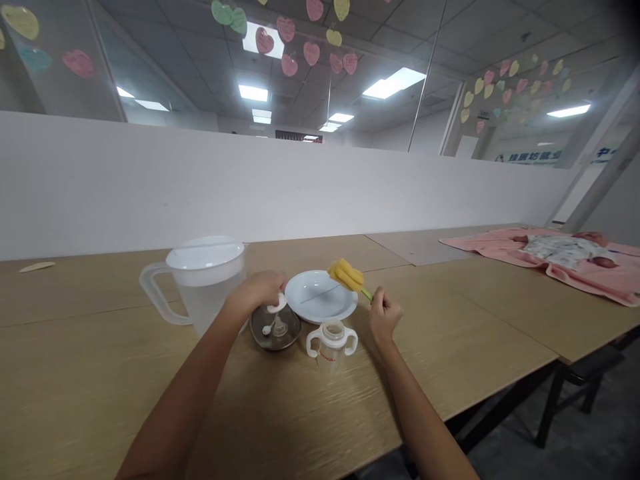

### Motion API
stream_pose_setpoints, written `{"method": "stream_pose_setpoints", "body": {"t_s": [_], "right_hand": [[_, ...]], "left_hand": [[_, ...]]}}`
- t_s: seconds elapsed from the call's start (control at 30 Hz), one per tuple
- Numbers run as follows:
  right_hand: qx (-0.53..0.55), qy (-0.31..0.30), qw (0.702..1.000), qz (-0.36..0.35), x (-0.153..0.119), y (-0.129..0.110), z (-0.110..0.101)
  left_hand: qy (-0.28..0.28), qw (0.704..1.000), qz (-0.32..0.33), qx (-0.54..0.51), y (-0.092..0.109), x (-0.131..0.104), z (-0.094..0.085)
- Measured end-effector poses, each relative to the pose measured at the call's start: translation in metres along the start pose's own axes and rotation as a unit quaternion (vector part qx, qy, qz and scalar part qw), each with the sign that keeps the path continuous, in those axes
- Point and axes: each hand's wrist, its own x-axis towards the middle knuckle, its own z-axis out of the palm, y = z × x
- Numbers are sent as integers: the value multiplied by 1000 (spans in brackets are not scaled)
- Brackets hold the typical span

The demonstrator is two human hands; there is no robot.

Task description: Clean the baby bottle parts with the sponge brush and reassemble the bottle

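Observation:
My right hand (385,315) is closed round the green handle of a brush with a yellow sponge head (346,275), held over the right rim of a white bowl (320,313). My left hand (263,289) pinches a small white ring-shaped part (277,304) above a dark metal tray (260,337). In the tray lie a clear nipple (280,327) and a small white piece (267,330). A clear bottle with two white handles (333,347) stands upright in front of the bowl, its top open, touched by neither hand.
Left of the tray stands a large lidded pitcher (206,283), partly behind my left forearm. A thin yellowish piece (37,267) lies far left. On a pink cloth (565,272) at the right lies a baby-like figure (563,250). A white partition (300,190) borders the table.

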Motion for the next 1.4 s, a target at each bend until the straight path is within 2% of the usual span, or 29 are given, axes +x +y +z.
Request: {"method": "stream_pose_setpoints", "body": {"t_s": [0.1, 0.53, 0.9, 1.1, 1.23, 1.4], "right_hand": [[-7, -5, 1000, 2, 0, 1, 0], [-44, -32, 997, -56, -2, -3, -1], [-59, -27, 995, -76, -1, -2, -1], [-57, -29, 995, -76, -1, -3, -1], [-49, -30, 997, -59, -1, -2, -1], [-27, -32, 999, -2, 0, -1, -1]], "left_hand": [[-50, 999, 3, 6, -1, 6, 9], [-109, 994, -8, 26, 9, 20, 23], [-115, 993, -18, 38, 9, 23, 24], [-93, 994, -29, 40, 24, 6, 11], [-64, 997, 26, 22, 49, -14, 1], [-48, 976, 202, -71, 78, -28, 8]]}}
